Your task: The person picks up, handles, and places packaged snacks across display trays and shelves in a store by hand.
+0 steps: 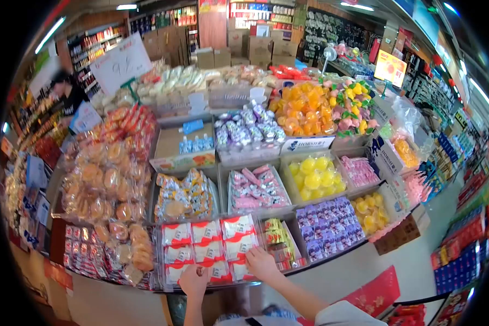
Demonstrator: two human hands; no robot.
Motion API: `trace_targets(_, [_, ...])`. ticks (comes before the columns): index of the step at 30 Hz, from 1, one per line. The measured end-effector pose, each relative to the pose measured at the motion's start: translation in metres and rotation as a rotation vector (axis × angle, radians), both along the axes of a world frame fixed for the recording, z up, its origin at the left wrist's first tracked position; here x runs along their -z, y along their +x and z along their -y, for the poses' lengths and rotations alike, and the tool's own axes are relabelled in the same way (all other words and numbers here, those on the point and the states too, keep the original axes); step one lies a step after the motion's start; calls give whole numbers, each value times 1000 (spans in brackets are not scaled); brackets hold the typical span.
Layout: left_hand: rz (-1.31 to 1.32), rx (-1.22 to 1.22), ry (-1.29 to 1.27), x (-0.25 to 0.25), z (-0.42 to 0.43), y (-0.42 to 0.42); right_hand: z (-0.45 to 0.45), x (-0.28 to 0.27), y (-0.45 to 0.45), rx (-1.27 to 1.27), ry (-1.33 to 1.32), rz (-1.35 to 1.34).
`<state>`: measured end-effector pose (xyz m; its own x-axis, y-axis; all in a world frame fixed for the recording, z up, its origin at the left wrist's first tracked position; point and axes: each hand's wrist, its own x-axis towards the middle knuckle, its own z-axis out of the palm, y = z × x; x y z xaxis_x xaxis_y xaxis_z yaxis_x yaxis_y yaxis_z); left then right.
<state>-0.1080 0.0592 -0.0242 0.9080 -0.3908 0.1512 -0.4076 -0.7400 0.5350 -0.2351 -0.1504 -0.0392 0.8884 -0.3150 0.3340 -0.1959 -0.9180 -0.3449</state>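
Note:
Red-and-white snack packets [193, 252] lie in neat rows in a shallow bin at the front of a candy display. My left hand [193, 279] is over the bin's front row, its fingers curled in and pressed together; what they pinch, if anything, is too small to name. At the right column of packets, my right hand [261, 264] rests with fingertips touching a packet, its fingers stretched forward. Just right of that hand stands a bin of yellow-green and red wrapped sweets [279, 239]. Purple packets [331, 228] fill the bin beyond it.
Clear-bagged round cakes [100, 182] are heaped at left. Behind the front row are pink-wrapped sweets [257, 186], yellow jelly cups [314, 176] and orange jelly cups [304, 108]. A handwritten price sign [120, 64] stands at the back left, near a person in dark clothing [70, 93].

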Motion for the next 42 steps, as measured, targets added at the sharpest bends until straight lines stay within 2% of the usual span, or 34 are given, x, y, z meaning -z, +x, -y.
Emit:
trace_targets(1, [35, -9, 26, 2, 5, 2, 6, 3, 3, -15, 10, -13])
trace_targets(2, [33, 3, -62, -7, 12, 0, 12, 1, 5, -22, 17, 26])
trace_targets(3, [155, 13, 7, 18, 18, 9, 23, 8, 12, -32, -80, 8])
trace_targets(5, [108, 30, 77, 6, -6, -4, -7, -8, -9, -61, 269, -151])
trace_targets(7, [73, 65, -72, -15, 20, -25, 2, 3, -16, -134, 331, 260])
trace_targets(9, [124, 160, -135, -23, 57, -53, 8, -31, -55, -83, 436, 476])
trace_targets(11, [126, 191, -194, -42, 81, -89, -6, -42, -107, -41, 523, 452])
trace_targets(12, [68, 239, -294, -48, 93, -110, -17, -55, -139, 22, 588, 500])
trace_targets(13, [51, 284, -310, -50, 104, -128, -24, -49, -169, 73, 658, 493])
trace_targets(15, [129, 532, -336, -49, 128, -164, -37, -21, -224, 237, 732, 525])
trace_targets(16, [176, 591, -262, -46, 140, -182, -39, -24, -257, 382, 763, 419])
trace_targets(18, [46, 705, -298, -54, 156, -223, -43, -7, -316, 618, 909, 414])
trace_targets(20, [-97, 838, -320, -51, 172, -253, -45, 23, -363, 865, 839, 446])
trace_targets(21, [-182, 896, -307, -48, 177, -268, -40, 26, -387, 904, 824, 454])
trace_targets(23, [-296, 1072, 97, -37, 188, -286, -37, 31, -422, 1190, 929, 494])
trace_targets(25, [-245, 1174, -269, -23, 205, -325, -24, 35, -447, 1286, 782, 498])
trace_targets(26, [-277, 1266, -248, 0, 215, -334, -14, 41, -453, 1304, 705, 484])
trace_targets(27, [-412, 1319, -188, -7, 228, -352, -8, 36, -458, 1345, 632, 473])
trace_targets(28, [-434, 1406, -171, -6, 246, -364, 3, -4, -451, 1350, 609, 543])
trace_targets(31, [-423, 1599, -164, 0, 294, -405, 31, -18, -449, 1378, 560, 694])
trace_targets(34, [-673, 1683, -20, -30, 342, -447, 46, -54, -461, 1452, 418, 741])
trace_targets(37, [-827, 1794, -3, -44, 382, -493, 42, -74, -491, 1643, 245, 701])
trace_targets(39, [-831, 1885, 38, -51, 393, -529, 28, -74, -516, 1787, 182, 722])
trace_targets(41, [-837, 1970, 76, -52, 398, -556, 10, -74, -533, 2045, 329, 950])
trace_targets(42, [-840, 2019, 97, -49, 400, -568, 0, -79, -540, 2082, 349, 1025])
